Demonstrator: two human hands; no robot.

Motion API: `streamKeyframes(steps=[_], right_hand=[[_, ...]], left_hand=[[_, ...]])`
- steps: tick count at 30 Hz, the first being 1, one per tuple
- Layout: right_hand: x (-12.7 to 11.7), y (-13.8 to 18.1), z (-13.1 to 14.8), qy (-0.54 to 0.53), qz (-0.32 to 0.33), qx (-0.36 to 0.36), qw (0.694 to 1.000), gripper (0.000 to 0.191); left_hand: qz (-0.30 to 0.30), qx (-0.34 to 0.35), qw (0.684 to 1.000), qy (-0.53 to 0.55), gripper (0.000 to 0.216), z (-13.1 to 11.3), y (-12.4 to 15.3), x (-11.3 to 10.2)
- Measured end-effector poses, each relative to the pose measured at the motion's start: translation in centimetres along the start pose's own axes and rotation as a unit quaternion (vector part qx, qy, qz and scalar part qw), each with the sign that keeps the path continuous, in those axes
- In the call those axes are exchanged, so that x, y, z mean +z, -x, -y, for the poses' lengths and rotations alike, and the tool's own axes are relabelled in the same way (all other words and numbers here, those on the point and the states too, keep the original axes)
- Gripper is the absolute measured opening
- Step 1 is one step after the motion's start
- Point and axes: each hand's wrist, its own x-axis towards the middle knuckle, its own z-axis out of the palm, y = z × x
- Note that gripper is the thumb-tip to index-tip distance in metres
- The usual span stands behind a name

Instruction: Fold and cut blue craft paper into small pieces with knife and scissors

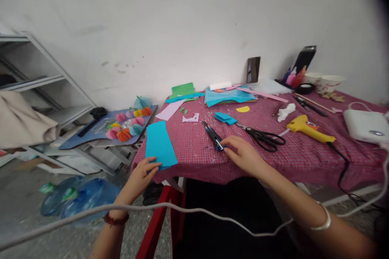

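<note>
At the near edge of the counter (288,162), covered in a red checked cloth, the left hand (141,174) rests at the near left corner. Its fingers (153,165) lie spread on the near end of a blue paper sheet (160,143), pressing it flat rather than gripping it; the sheet overhangs the edge slightly. The right hand (243,153) lies near the middle of the near edge, fingertips touching the near end of a utility knife (213,135); whether they have closed on it cannot be told. Just right of the knife lie black scissors (263,136), and further right a yellow glue gun (308,127) with its black cord running off the near edge. Beyond the knife sits a small stack of blue paper pieces (225,118). Along the far edge lie a pile of blue sheets (227,96) and a green sheet (182,89). Paper cups (330,81) stand at the far right corner.
</note>
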Motion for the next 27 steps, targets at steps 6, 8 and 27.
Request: streamKeyframes(steps=[6,8,27], right_hand=[[1.0,1.8,0.1,-0.038,-0.03,0.011,0.999,0.017],[1.5,2.2,0.4,-0.044,-0.03,0.007,0.999,0.017],[0.4,3.3,0.8,0.011,-0.066,-0.011,0.998,0.012]], left_hand=[[-0.125,-0.024,0.989,-0.078,0.028,-2.3,-0.1,-0.2],[-0.204,-0.015,0.971,-0.125,0.023,-3.8,-0.2,-1.2],[-0.129,0.223,0.966,-0.014,0.065,-11.3,-3.2,1.4]])
